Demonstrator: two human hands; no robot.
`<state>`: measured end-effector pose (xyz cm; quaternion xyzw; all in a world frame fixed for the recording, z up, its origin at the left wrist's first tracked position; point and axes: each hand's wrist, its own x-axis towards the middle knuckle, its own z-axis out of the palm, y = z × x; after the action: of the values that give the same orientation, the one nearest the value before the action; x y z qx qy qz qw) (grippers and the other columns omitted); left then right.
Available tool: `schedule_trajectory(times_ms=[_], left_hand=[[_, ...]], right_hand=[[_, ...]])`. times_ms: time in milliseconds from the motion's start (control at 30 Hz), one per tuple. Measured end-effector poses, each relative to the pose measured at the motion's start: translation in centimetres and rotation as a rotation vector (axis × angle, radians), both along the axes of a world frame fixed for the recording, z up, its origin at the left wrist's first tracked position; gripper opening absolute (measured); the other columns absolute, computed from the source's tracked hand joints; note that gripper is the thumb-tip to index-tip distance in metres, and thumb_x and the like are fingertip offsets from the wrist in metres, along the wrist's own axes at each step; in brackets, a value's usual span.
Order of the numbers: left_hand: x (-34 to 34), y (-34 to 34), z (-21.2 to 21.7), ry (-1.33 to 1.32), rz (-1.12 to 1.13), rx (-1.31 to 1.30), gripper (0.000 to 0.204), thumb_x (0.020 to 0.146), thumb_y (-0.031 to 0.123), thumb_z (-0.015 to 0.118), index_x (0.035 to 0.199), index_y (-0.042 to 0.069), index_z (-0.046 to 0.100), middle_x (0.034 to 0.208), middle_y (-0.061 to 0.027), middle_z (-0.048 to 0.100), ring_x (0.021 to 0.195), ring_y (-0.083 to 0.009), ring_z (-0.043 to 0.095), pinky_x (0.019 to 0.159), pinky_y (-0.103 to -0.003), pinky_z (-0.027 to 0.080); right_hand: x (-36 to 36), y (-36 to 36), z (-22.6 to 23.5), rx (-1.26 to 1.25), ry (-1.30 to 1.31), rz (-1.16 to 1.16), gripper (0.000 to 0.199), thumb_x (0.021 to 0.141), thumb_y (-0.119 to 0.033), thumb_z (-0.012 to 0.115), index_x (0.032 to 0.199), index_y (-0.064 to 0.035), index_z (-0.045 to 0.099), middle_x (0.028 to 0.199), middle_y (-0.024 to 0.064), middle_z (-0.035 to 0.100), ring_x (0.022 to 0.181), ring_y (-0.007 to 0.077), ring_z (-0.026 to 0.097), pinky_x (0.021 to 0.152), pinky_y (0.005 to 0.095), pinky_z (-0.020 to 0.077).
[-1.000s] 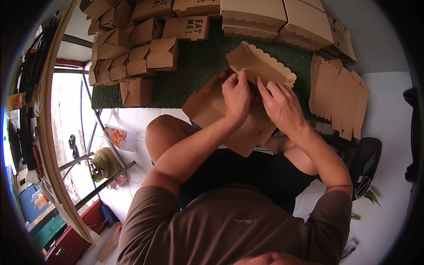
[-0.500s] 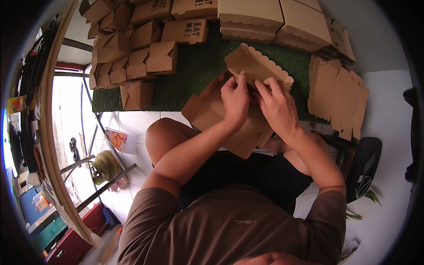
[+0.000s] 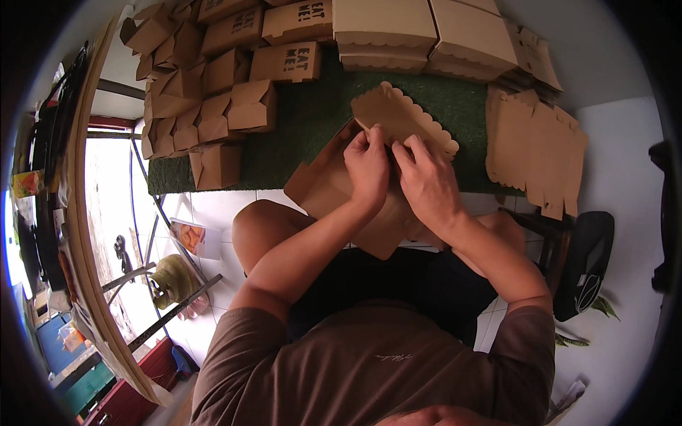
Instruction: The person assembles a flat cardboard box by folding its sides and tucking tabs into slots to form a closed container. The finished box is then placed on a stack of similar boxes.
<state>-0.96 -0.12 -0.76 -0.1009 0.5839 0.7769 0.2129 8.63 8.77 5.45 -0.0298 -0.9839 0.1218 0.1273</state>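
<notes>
A partly folded brown cardboard box (image 3: 321, 183) rests over my lap and the near edge of the green mat. Its far side panel (image 3: 401, 113) has a scalloped rim and is tipped up. At the crease below that panel, my left hand (image 3: 368, 167) pinches the cardboard between thumb and fingers. Close beside it, my right hand (image 3: 428, 179) has bent fingers pressed on the same fold. The fingertips and the tabs under them are partly hidden.
Small folded brown boxes (image 3: 249, 106) crowd the left of the green mat (image 3: 305, 128). Larger scalloped boxes (image 3: 387, 28) are stacked at the back. Flat box blanks (image 3: 536, 149) lie at the right edge. A gas cylinder (image 3: 172, 279) stands on the floor at left.
The view has shifted slightly, so the stacks sit a little lower and further left. Both hands stay at the same fold, with the right hand's fingers drawn closer together.
</notes>
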Motion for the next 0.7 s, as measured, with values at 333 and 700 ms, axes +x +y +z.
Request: schedule_trajectory(times_ms=[333,700], left_hand=[[-0.1,-0.2,-0.5,0.016,-0.026,0.033,0.037,0.118,0.030,0.069,0.095,0.001,0.075,0.082,0.0030,0.069,0.073,-0.0042,0.055,0.065,-0.028,0.048],[-0.1,-0.7,1.1,-0.058,-0.128,0.004,0.036,0.120,0.034,0.067,0.093,0.010,0.069,0.074,0.0069,0.056,0.065,-0.0051,0.050,0.059,-0.029,0.042]], right_hand=[[-0.2,0.0,0.0,0.044,0.021,-0.052,0.039,0.093,0.003,0.073,0.132,0.0022,0.071,0.122,0.0129,0.064,0.107,0.0306,0.069,0.092,0.0432,0.0644],[-0.6,0.4,-0.8,-0.007,0.073,-0.083,0.042,0.090,0.007,0.078,0.131,-0.0006,0.077,0.118,0.0107,0.067,0.109,0.0344,0.071,0.092,0.0483,0.0640]])
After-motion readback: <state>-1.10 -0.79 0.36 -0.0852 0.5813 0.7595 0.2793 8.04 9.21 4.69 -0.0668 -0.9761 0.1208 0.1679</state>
